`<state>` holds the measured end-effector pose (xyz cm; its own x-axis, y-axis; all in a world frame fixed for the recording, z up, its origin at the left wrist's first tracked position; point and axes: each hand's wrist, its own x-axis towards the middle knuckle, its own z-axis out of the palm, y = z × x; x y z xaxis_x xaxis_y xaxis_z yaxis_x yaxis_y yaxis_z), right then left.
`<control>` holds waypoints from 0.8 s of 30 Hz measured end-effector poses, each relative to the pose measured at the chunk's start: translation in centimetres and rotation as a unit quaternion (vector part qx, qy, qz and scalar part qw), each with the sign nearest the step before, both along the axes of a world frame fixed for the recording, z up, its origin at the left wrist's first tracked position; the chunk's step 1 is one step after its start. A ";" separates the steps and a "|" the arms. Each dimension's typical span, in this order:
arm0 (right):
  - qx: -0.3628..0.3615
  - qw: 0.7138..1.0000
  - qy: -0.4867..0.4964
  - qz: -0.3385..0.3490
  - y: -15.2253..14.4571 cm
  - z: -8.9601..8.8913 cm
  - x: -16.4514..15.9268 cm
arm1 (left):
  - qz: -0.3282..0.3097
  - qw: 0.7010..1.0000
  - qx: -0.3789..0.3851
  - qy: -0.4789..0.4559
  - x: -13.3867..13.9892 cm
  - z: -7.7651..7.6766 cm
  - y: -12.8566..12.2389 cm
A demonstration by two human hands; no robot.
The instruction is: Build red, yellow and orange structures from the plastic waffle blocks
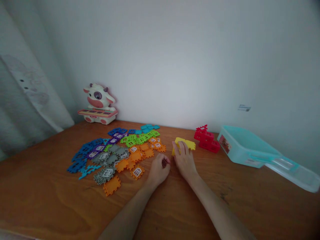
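Observation:
My right hand (185,162) reaches over a yellow structure of notched building panels (189,144), its fingers bent down over the near side and touching it. One yellow panel lies level on top, and another stands upright at the left; the rest is behind my fingers. Just to the left, my left hand (159,168) rests on the table in a loose fist, and nothing shows in it. Orange building panels (135,156), some with white window inserts, are the pieces nearest to that hand. Behind and right of the yellow structure stands a red panel structure (207,140).
Grey (113,156), green (140,138), purple (105,146) and blue panels (86,150) spread across the left of the wooden table (155,216). A cow-shaped toy keyboard (98,108) stands at the back left. On the right sits a turquoise bin (237,155) with a clear lid (295,171).

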<state>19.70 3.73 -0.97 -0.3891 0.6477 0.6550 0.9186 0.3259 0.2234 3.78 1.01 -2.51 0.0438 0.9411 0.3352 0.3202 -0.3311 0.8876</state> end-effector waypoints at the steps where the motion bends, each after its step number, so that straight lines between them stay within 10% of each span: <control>1: -0.010 1.000 0.003 0.011 1.0 0.1 0.3 | -0.002 1.000 -0.003 0.003 0.0 0.0 0.0; 13: -0.037 0.999 -0.012 0.033 10.7 0.2 4.3 | -0.006 1.000 -0.019 0.022 0.6 -0.3 0.3; 24: -0.034 0.999 -0.011 -0.033 12.4 1.0 4.8 | 0.000 0.998 -0.042 0.041 0.8 0.0 0.6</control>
